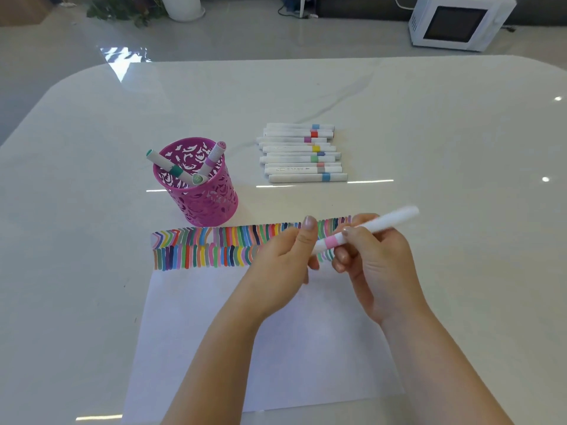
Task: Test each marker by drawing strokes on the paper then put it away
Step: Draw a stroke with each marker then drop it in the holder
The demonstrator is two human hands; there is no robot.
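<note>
My right hand (371, 259) grips a white marker with a pink band (331, 241), held slantwise above the upper right part of the paper (214, 332). Its lower end sits in the fingers of my left hand (288, 256), which holds it at the cap end. Two rows of coloured strokes (208, 246) run along the paper's top edge. A pink perforated pen cup (199, 194) stands just beyond the paper's upper left, with three markers (171, 167) leaning inside. Several white markers with coloured bands (302, 153) lie side by side on the table behind the paper.
The white glossy table (429, 148) reaches to rounded far corners. Beyond it, on the floor, stand a white microwave (457, 23) at the right and a potted plant (132, 10) at the left.
</note>
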